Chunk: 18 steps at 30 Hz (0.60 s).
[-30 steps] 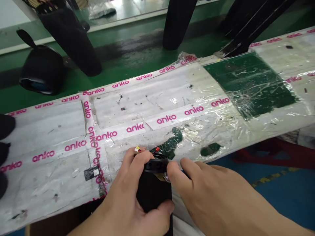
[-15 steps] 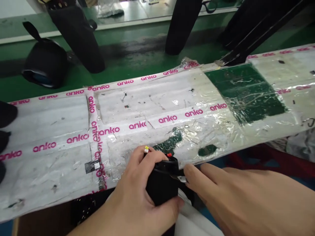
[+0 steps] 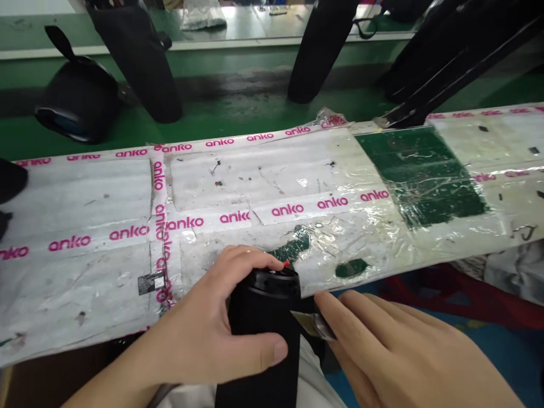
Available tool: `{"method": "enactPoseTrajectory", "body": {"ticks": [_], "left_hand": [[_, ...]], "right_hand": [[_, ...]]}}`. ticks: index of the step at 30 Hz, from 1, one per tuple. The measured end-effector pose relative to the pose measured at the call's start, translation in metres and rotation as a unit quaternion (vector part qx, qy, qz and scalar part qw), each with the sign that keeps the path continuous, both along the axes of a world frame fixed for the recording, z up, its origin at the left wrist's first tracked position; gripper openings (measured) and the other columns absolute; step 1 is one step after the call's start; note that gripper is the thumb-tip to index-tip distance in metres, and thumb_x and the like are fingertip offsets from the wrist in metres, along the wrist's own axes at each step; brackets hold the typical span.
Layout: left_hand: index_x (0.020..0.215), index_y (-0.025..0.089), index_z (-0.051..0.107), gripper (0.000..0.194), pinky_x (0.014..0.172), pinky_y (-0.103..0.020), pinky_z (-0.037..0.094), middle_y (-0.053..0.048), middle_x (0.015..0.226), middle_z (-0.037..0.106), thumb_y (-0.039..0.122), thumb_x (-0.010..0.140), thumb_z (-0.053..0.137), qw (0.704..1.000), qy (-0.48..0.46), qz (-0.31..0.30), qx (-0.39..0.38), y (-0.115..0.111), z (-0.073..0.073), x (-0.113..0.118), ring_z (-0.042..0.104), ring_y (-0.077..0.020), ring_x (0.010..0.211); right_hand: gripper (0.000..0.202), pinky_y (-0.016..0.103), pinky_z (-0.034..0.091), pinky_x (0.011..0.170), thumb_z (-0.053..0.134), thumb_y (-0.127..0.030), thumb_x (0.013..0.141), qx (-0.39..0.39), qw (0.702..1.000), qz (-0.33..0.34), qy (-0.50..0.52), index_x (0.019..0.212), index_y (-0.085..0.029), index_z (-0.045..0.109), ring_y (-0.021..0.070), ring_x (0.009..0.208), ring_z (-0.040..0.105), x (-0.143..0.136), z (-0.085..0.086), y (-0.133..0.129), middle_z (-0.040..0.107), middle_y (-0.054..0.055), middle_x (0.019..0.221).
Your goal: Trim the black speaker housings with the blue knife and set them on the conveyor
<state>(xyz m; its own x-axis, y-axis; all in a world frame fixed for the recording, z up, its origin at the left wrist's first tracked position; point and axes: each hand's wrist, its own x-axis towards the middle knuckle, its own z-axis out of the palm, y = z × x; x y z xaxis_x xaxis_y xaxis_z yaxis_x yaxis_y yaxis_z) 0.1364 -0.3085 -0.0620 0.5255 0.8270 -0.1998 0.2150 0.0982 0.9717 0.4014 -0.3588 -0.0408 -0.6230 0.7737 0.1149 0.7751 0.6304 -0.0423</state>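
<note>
A black cylindrical speaker body [image 3: 263, 317] stands near upright in front of the bench edge, its open top ring facing up. My left hand [image 3: 212, 306] is closed round it from the left, thumb across the front and fingers over the rim. A bit of red wire [image 3: 286, 264] pokes out at the top beside my fingertips. In my right hand [image 3: 395, 340] is a utility knife [image 3: 312, 324]; its blade points left, close to the speaker's right side. Whether the blade touches the cloth, I cannot tell. The knife's handle is hidden by my fingers.
The bench [image 3: 272, 187] is covered with white foam, clear film and pink "anko" tape. A small black label [image 3: 149, 284] lies at its left. Behind stand black speakers [image 3: 140, 68], one with a strap loop [image 3: 57, 42]. A dark bar [image 3: 467, 68] slants in at upper right.
My left hand has shifted left and its thumb lies flatter across the speaker. The speaker stands more upright. The knife has drawn away from the rim and lower, showing more blade.
</note>
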Motion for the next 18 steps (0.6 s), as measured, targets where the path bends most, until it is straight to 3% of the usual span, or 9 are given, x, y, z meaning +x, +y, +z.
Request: {"method": "enactPoseTrajectory", "body": {"ticks": [5, 11, 18], "left_hand": [[0.118, 0.037, 0.066, 0.052, 0.113, -0.044, 0.048, 0.001, 0.129, 0.058, 0.023, 0.075, 0.093, 0.999, 0.001, 0.003, -0.046, -0.001, -0.001, 0.009, 0.06, -0.0271, 0.126], [0.113, 0.035, 0.067, 0.049, 0.107, -0.04, 0.049, 0.002, 0.123, 0.058, 0.018, 0.072, 0.09, 0.999, 0.0, 0.01, -0.031, -0.003, 0.001, 0.02, 0.06, -0.0245, 0.121], [0.109, 0.03, 0.067, 0.043, 0.097, -0.035, 0.054, 0.002, 0.117, 0.062, 0.014, 0.072, 0.084, 1.0, -0.014, -0.009, 0.0, 0.001, 0.001, 0.023, 0.066, -0.0203, 0.108]], "right_hand": [[0.039, 0.034, 0.042, 0.057, 0.043, -0.003, 0.09, 0.032, 0.999, 0.001, 0.001, 0.124, -0.018, 0.055, 0.0189, 0.059, 0.06, -0.013, -0.003, 0.011, 0.064, -0.001, 0.079], [0.039, 0.034, 0.04, 0.058, 0.046, -0.004, 0.086, 0.015, 1.0, 0.002, 0.002, 0.121, -0.02, 0.054, 0.0184, 0.059, 0.058, -0.01, -0.006, 0.009, 0.064, -0.001, 0.081], [0.048, 0.034, 0.04, 0.055, 0.046, -0.003, 0.071, 0.008, 0.999, -0.045, -0.009, 0.114, -0.024, 0.048, 0.0188, 0.056, 0.061, -0.013, -0.006, 0.006, 0.061, -0.003, 0.076]]}}
